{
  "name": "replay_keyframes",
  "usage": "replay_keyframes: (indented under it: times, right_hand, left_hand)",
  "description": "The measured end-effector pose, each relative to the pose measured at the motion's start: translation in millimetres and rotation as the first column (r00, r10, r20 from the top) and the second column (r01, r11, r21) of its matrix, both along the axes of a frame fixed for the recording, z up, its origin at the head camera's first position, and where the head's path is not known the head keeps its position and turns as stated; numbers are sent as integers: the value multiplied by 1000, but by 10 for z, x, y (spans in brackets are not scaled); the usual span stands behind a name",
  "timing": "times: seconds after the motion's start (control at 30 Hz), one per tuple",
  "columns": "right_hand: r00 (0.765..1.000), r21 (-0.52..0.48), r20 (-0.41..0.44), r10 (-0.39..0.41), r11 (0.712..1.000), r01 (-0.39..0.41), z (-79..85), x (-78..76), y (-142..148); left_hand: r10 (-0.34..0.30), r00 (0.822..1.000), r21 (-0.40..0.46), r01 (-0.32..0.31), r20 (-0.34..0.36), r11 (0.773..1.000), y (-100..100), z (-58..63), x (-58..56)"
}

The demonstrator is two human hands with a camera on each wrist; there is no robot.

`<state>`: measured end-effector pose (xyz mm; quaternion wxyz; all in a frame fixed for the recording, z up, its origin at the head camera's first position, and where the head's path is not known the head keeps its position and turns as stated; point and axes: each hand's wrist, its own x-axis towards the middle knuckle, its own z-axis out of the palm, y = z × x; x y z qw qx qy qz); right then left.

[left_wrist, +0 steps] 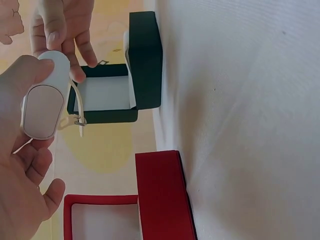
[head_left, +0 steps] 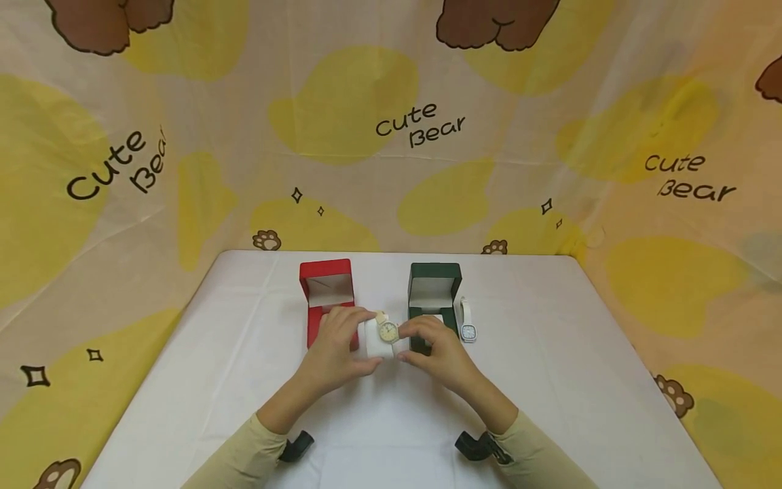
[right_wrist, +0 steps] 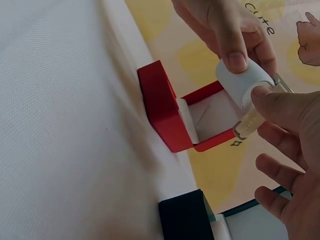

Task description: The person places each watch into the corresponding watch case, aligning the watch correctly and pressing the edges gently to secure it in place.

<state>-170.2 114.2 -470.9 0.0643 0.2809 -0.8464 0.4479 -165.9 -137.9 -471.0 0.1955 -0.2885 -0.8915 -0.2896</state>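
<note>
Over the table, in front of two open boxes, my left hand point(head_left: 338, 345) grips a white oval watch cushion point(left_wrist: 61, 70) between thumb and fingers. A watch point(head_left: 388, 331) with a round cream face and pale strap lies at the cushion's right end. My right hand point(head_left: 444, 352) pinches the watch, its thumb point(right_wrist: 267, 100) pressed at that end of the cushion. The pale strap point(right_wrist: 250, 123) hangs as a loose loop below the cushion, and its buckle point(left_wrist: 79, 121) shows in the left wrist view.
Behind my left hand stands an open red watch box point(head_left: 326, 269) with a pale lining. An open dark green box point(head_left: 435, 272) stands behind my right hand. To its right a white watch point(head_left: 468, 331) with a squarish face lies on the white table point(head_left: 550, 380). Printed cloth surrounds the table.
</note>
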Motion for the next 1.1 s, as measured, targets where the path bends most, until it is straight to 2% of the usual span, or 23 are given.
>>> replay_keyframes:
  times: [0.3, 0.63, 1.1]
  right_hand:
    - [995, -25, -96, 8, 1000, -11, -40, -1, -24]
    - [983, -47, -181, -19, 999, 11, -82, 28, -73]
    - [971, -36, -232, -61, 998, 54, -88, 46, -103]
  left_hand:
    - [22, 1000, 20, -21, -19, 1000, 15, 0, 13]
    - [49, 999, 28, -49, -4, 998, 24, -3, 25]
    - [78, 996, 42, -76, -43, 996, 72, 0, 50]
